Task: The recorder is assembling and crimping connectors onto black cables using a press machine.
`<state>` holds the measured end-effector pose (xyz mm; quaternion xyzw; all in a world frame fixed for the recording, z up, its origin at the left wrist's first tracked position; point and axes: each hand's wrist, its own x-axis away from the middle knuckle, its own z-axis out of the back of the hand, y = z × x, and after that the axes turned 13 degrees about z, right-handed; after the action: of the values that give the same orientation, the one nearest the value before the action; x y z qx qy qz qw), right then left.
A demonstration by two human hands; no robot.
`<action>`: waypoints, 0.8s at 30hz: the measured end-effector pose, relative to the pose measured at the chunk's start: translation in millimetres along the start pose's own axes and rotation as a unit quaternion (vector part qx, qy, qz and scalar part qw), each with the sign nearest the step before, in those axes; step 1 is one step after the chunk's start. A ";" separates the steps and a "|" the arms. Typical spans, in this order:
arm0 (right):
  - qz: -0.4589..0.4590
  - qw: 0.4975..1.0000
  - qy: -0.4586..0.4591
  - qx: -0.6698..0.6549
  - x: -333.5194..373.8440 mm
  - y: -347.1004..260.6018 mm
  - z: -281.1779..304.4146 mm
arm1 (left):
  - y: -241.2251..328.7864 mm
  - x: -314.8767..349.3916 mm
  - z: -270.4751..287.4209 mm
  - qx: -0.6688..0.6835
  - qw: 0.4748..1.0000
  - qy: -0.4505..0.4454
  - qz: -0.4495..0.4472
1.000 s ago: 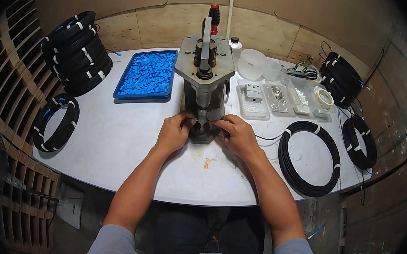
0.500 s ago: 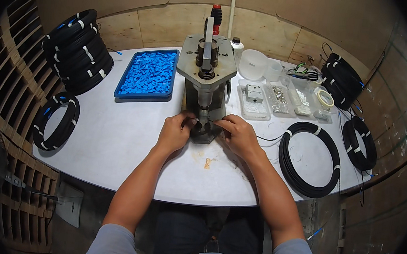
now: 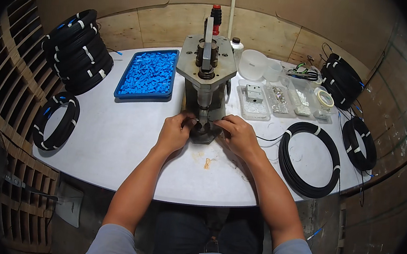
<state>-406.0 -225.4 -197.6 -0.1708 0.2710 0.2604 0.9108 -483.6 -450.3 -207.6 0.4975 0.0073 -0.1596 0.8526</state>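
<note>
At press base, both hands on a small part

Workshop: bench press, cable coils, parts tray.

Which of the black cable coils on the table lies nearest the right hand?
The large flat coil just right of the right hand; a thin lead runs from it toward the fingers. The other coils sit at the table's far edges.
</note>
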 end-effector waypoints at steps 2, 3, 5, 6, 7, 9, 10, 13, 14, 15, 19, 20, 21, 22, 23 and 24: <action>0.001 1.000 0.003 -0.001 0.1 0.0 0.1 | 1.0 0.4 0.3 -0.002 1.000 0.001 -0.004; 0.002 1.000 0.007 -0.002 0.2 0.0 0.1 | 1.5 0.6 0.5 -0.002 1.000 0.001 -0.004; 0.001 1.000 0.008 -0.004 0.3 -0.1 -0.6 | 1.8 0.6 1.4 -0.011 1.000 0.000 -0.002; 0.001 1.000 0.010 -0.006 0.3 0.0 -0.9 | 1.8 0.6 1.4 -0.011 1.000 0.000 -0.002; 0.001 1.000 0.010 -0.006 0.3 0.1 -1.0 | 1.8 0.7 1.1 -0.008 1.000 0.001 -0.003; 0.006 1.000 0.011 -0.003 0.2 0.4 -0.9 | 2.0 1.1 0.9 -0.006 1.000 0.002 -0.004; 0.005 1.000 0.011 -0.003 0.3 0.8 -1.2 | 2.1 1.3 0.7 -0.003 1.000 0.003 -0.004; 0.006 1.000 0.011 0.002 0.9 2.1 -1.8 | 4.6 1.9 1.8 -0.003 1.000 0.001 -0.004; 0.005 1.000 0.009 0.001 1.0 2.4 -1.8 | 5.4 2.0 2.0 -0.005 1.000 -0.001 -0.004; 0.003 1.000 0.007 0.000 1.1 2.6 -1.6 | 4.5 1.3 1.2 -0.005 1.000 -0.002 -0.004; -0.003 1.000 0.004 -0.002 -1.7 -2.2 2.0 | 0.7 0.0 0.6 -0.004 1.000 -0.001 -0.003; -0.007 1.000 0.005 -0.006 -2.5 -3.3 2.6 | 0.5 0.0 1.1 -0.006 1.000 -0.003 -0.001; -0.010 1.000 0.006 -0.011 -2.9 -3.9 2.7 | -0.5 0.1 1.1 -0.007 1.000 -0.003 0.000; -0.010 1.000 0.006 -0.010 -2.7 -3.5 2.6 | -1.3 0.0 0.3 -0.003 1.000 0.001 -0.003; -0.011 1.000 0.005 -0.008 -2.4 -2.8 2.0 | -1.5 -0.1 0.0 0.000 1.000 0.004 -0.006; -0.012 1.000 0.004 -0.006 -2.3 -2.5 1.7 | -1.2 0.0 0.1 0.000 1.000 0.004 -0.006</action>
<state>-405.6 -227.5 -194.6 -0.1807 0.2714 0.2503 0.9116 -483.9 -450.9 -208.6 0.4981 0.0140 -0.1629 0.8516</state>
